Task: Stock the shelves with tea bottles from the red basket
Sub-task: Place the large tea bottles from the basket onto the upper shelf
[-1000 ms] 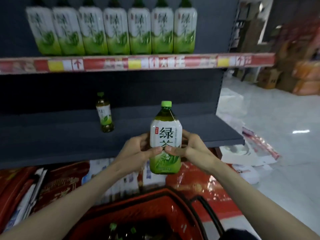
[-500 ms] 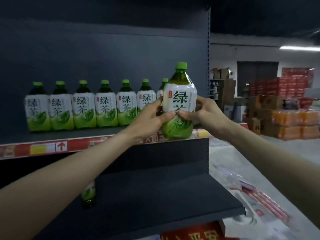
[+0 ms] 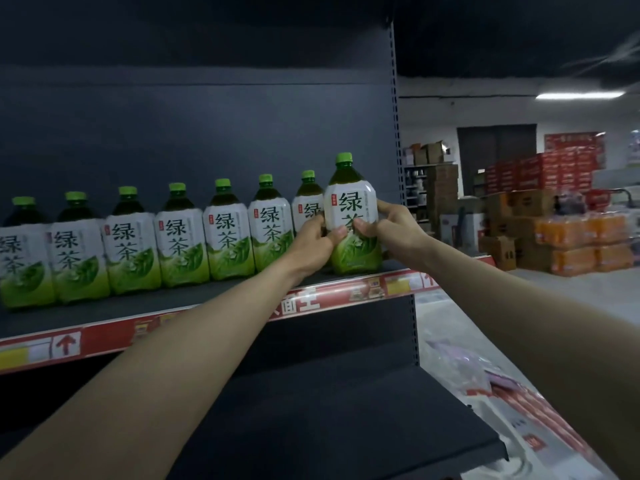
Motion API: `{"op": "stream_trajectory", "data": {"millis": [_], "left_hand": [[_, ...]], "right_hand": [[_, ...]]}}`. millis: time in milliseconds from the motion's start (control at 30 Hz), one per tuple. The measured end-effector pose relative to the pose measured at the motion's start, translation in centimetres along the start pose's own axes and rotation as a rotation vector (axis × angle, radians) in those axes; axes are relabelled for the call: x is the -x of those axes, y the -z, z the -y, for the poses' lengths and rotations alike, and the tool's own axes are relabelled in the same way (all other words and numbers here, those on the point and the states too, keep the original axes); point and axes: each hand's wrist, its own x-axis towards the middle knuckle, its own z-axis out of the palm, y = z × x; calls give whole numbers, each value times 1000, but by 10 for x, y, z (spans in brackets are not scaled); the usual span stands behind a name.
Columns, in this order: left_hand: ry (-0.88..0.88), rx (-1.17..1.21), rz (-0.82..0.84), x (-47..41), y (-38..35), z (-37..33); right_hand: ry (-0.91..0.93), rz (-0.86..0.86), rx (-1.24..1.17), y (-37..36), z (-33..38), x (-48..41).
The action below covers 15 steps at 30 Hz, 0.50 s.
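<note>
Green tea bottle (image 3: 353, 216) clamped between left hand (image 3: 313, 242) and right hand (image 3: 394, 230) near upper shelf (image 3: 221, 306) end (upright), liable to jostle neighbouring bottle (image 3: 308, 206) or topple off.

From my feed, the left hand (image 3: 317, 239) covers the lower label of the seventh shelf bottle (image 3: 308, 202), and the held tea bottle (image 3: 353, 216) hides that bottle's right side. My thumbs blank out the middle of the held label, so its second character is only partly readable. The leftmost bottle (image 3: 17, 258) is cut by the frame edge, and the stacked cartons (image 3: 568, 216) at the back are too blurred to read.
</note>
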Motion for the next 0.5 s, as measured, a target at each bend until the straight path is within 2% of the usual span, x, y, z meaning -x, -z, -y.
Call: {"op": "stream_trajectory", "data": {"millis": [133, 367, 500], "left_hand": [[20, 17, -22, -7, -14, 6], [149, -121, -223, -19, -40, 6], [190, -137, -160, -24, -44, 10]], "right_hand": [[-8, -7, -7, 9, -14, -11], [-7, -123, 152, 13, -32, -27], [-81, -213, 296, 13, -44, -47]]}}
